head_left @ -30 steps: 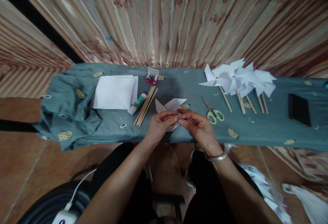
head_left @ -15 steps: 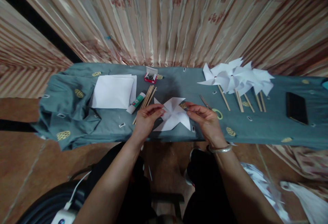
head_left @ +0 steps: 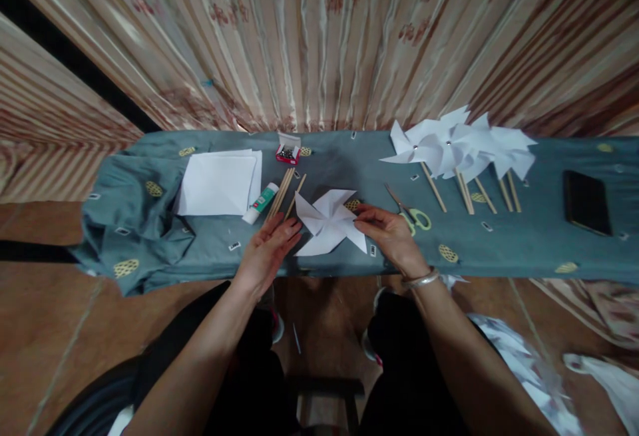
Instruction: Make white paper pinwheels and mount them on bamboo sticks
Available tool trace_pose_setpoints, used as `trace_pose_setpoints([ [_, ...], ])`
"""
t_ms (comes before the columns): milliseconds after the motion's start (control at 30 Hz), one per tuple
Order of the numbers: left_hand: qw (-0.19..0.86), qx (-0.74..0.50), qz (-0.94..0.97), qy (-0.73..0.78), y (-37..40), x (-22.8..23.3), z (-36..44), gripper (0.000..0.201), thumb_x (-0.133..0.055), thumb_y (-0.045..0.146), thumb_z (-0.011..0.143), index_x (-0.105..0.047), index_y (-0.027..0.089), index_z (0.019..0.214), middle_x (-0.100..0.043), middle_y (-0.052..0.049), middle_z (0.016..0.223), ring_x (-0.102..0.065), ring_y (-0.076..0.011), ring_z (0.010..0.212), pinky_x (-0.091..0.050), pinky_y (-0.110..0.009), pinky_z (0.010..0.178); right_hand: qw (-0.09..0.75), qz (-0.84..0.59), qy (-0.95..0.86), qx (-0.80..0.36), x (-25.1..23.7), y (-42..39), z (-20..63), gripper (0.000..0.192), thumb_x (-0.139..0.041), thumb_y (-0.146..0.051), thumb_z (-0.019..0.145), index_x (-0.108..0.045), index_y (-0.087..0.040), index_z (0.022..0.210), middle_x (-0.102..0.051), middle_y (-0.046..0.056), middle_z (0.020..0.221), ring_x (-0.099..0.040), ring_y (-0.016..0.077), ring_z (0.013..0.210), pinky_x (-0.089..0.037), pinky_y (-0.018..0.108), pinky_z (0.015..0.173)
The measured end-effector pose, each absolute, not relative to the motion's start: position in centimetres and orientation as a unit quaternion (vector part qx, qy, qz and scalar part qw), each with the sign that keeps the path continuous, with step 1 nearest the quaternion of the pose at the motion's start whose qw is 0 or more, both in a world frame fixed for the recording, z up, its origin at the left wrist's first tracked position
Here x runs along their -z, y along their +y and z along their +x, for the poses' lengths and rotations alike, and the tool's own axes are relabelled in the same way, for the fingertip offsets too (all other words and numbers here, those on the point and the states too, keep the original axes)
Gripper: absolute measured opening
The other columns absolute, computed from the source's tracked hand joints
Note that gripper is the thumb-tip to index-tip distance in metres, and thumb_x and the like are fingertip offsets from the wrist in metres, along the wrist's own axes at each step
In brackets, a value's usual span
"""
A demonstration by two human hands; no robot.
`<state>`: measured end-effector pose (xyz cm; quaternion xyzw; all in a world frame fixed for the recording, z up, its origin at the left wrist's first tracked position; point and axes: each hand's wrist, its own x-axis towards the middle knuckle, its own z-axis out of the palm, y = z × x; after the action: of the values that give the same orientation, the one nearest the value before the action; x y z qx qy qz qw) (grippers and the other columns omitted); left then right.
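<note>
A white paper pinwheel, its blades folded to the centre, lies on the cloth between my hands. My right hand pinches its right edge between thumb and fingers. My left hand is off the paper, fingers stretched out with nothing visibly held, over the near ends of several wooden sticks. One stick lies slightly apart, close to the pinwheel's left blade. A glue stick rests just beyond my left hand.
Green-handled scissors lie beyond my right hand. Behind stands a small red box of metal pins. White paper sheets are stacked left. Several pinwheels on sticks overlap at right, near a dark phone-like object. The cloth-covered table is narrow.
My left hand has let go of the pinwheel and moved left and down to the sticks. The pinwheel now lies flatter, with my right hand still at its right edge.
</note>
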<state>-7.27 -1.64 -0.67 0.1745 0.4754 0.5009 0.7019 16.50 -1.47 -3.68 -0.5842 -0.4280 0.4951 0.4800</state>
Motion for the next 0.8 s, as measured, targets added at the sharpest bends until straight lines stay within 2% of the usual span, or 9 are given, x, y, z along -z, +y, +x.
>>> trace_pose_setpoints([
  [233, 0.724, -0.479, 0.158, 0.471, -0.5, 0.6, -5.5, 0.044, -0.074, 0.004, 0.069, -0.06, 0.011, 0.11, -0.073, -0.007, 0.087, -0.072, -0.0191, 0.087, -0.05, -0.041, 0.101, 0.449, -0.584, -0.48, -0.476, 3.4, -1.4, 16.0, 0.014, -0.076, -0.035, 0.064, -0.072, -0.023, 0.07, -0.071, 0.005, 0.111, -0.064, 0.0249, 0.105, -0.047, 0.039, 0.095],
  [333, 0.724, -0.472, 0.163, 0.476, 0.0, 0.6, -4.9, 0.046, -0.073, 0.002, 0.069, -0.059, 0.01, 0.111, -0.073, -0.006, 0.084, -0.071, -0.0179, 0.083, -0.052, -0.04, 0.099, 0.452, -0.583, -0.486, -0.469, 3.4, -1.2, 15.7, 0.01, -0.074, -0.033, 0.064, -0.071, -0.024, 0.067, -0.074, 0.004, 0.099, -0.065, 0.0255, 0.1, -0.045, 0.04, 0.096],
  [467, 0.72, -0.468, 0.182, 0.478, 0.4, 0.6, -4.3, 0.033, -0.07, 0.001, 0.071, -0.061, 0.01, 0.101, -0.073, -0.007, 0.085, -0.071, -0.017, 0.081, -0.054, -0.036, 0.093, 0.454, -0.57, -0.494, -0.475, 3.4, -1.0, 15.5, 0.009, -0.073, -0.033, 0.065, -0.071, -0.024, 0.066, -0.074, 0.002, 0.086, -0.065, 0.0253, 0.096, -0.044, 0.04, 0.096],
  [600, 0.727, -0.451, 0.208, 0.475, 1.0, 0.8, -4.0, 0.026, -0.071, 0.004, 0.069, -0.065, 0.013, 0.093, -0.072, -0.005, 0.085, -0.069, -0.0147, 0.076, -0.056, -0.032, 0.086, 0.454, -0.566, -0.483, -0.49, 3.2, -1.0, 15.7, 0.011, -0.073, -0.034, 0.064, -0.07, -0.023, 0.067, -0.076, 0.002, 0.091, -0.065, 0.0255, 0.096, -0.042, 0.042, 0.099],
  [800, 0.727, -0.442, 0.268, 0.453, 1.5, 0.9, -3.5, 0.036, -0.085, 0.016, 0.055, -0.07, 0.013, 0.087, -0.075, -0.006, 0.084, -0.07, -0.0178, 0.078, -0.054, -0.031, 0.082, 0.509, -0.526, -0.421, -0.536, 2.5, -0.9, 16.2, 0.016, -0.079, -0.033, 0.061, -0.072, -0.023, 0.071, -0.074, 0.004, 0.108, -0.064, 0.0242, 0.108, -0.039, 0.042, 0.106],
])
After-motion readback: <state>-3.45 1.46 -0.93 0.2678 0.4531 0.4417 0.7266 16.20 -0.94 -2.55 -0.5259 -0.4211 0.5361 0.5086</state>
